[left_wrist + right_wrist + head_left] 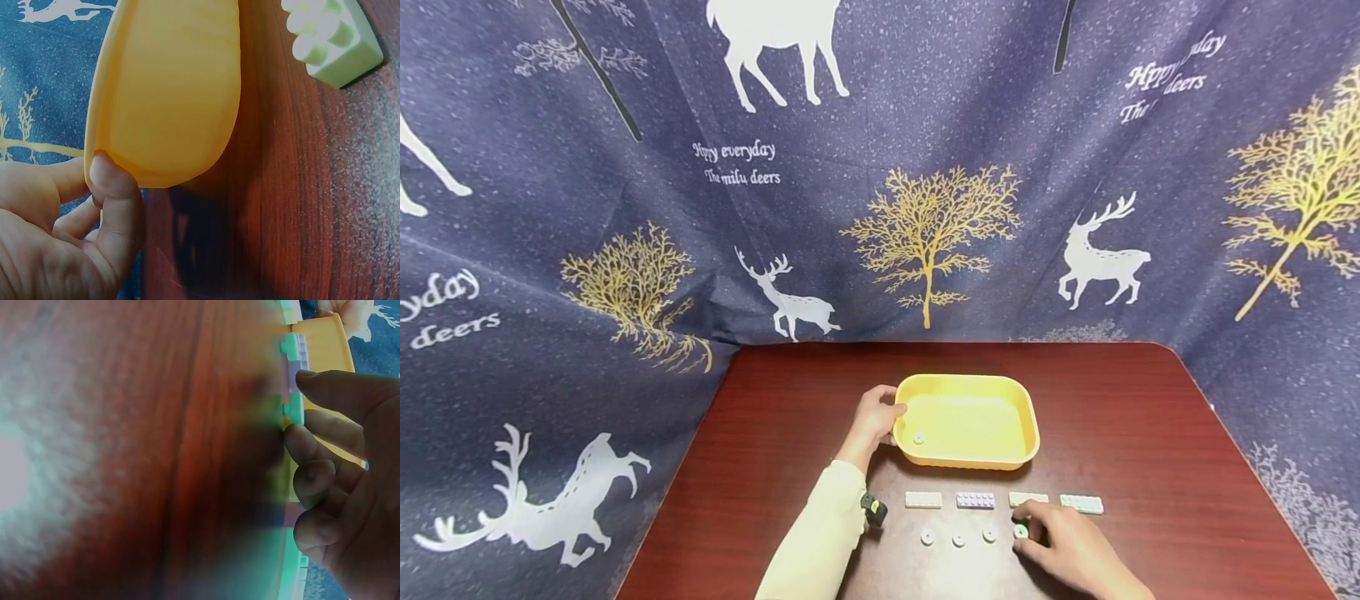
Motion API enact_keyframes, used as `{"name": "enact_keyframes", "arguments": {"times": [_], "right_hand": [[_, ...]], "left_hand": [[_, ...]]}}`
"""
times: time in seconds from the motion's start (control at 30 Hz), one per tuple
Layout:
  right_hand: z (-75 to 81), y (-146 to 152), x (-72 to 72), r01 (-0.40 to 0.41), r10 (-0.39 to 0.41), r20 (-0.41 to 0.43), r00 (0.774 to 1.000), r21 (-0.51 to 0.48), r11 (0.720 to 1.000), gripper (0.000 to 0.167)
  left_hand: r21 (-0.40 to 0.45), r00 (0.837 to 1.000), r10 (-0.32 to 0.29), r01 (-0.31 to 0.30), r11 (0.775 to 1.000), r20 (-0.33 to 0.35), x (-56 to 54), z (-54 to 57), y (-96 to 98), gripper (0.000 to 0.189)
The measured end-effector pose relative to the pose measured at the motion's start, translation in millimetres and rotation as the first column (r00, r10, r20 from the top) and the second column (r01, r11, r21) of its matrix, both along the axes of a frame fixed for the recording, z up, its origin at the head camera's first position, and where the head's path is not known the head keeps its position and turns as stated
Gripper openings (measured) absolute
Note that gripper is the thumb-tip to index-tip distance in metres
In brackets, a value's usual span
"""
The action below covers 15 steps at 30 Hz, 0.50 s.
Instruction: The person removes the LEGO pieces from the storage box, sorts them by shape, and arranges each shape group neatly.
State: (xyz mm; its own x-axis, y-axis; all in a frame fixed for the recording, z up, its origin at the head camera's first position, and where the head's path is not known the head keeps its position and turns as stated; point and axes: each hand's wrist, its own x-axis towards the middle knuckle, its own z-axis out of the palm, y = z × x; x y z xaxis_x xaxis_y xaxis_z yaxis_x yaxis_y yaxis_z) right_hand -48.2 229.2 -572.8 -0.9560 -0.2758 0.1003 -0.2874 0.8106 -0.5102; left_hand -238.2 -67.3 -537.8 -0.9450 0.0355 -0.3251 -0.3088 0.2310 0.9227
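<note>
Yellow tray (1028, 417) rim in left hand (874, 417)

In the head view, the right hand (1071, 548) ran off the bottom edge at the wrist and covered part of the green round piece (1021, 531), so the grip on it could not be told. The small piece inside the yellow tray (1030, 417) was too small to identify. The left wrist view cut off the tray (162, 94) at the top and the pale green brick (334, 40) at the upper edge. The right wrist view was heavily blurred; the bricks (292, 381) by the fingers (312, 478) appeared only as smears.
</note>
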Motion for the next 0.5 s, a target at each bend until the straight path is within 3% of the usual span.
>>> {"name": "enact_keyframes", "arguments": {"times": [0.5], "right_hand": [[19.4,-4,-14.3,-0.01,0.008,-0.071,0.997,-0.03,1.0,0.025]], "left_hand": [[-0.003,1.0,0.001,-0.001,1.0,0.0,-0.8,-0.9,-1.8,0.038]]}}
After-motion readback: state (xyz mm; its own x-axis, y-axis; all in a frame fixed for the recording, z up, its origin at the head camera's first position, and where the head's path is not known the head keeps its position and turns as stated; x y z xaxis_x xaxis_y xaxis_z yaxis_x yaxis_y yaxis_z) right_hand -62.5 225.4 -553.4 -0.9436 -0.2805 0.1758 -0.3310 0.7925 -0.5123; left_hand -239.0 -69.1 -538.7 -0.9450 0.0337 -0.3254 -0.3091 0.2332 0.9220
